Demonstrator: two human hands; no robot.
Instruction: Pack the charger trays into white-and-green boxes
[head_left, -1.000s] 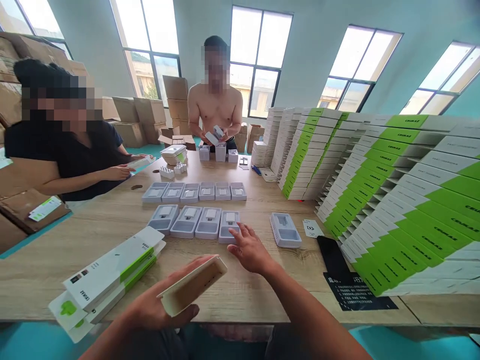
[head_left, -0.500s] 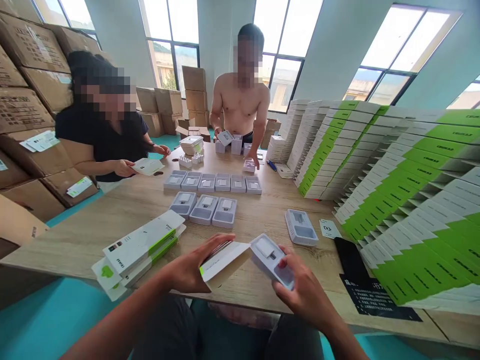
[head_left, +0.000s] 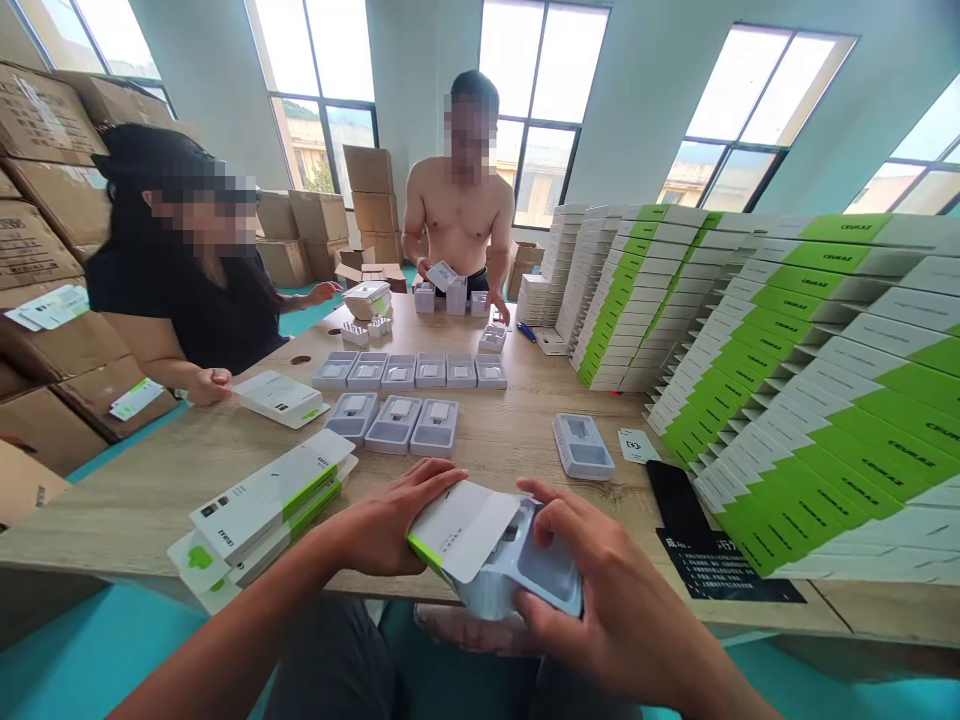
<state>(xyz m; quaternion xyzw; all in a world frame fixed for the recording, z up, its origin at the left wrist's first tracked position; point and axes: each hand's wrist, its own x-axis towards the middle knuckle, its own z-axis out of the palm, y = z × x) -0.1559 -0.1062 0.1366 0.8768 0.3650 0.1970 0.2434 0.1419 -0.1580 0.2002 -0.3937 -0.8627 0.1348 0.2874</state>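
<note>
My left hand [head_left: 397,520] grips a white box with a green edge [head_left: 459,530], its lid or sleeve end tilted up over my lap. My right hand [head_left: 600,590] holds a pale grey plastic tray [head_left: 544,565] with a small white charger-like item in its recess. The tray's end sits partly inside the white box, close against it. Part of the tray is hidden by my fingers and the box. Nearest my left hand lies a stack of white and green flat boxes [head_left: 262,510] on the wooden table [head_left: 495,450].
Several grey trays [head_left: 409,390] stand in rows on the table beyond my hands, with one more [head_left: 583,446] to the right. Tall stacks of green and white boxes [head_left: 810,400] fill the right side. A black phone [head_left: 675,500] lies near them. A co-worker sits at left, another stands ahead, and cartons line the walls.
My hands have come together, and the tray has moved from beside the white box to partly inside it. The seated co-worker's white box now lies on the table.
</note>
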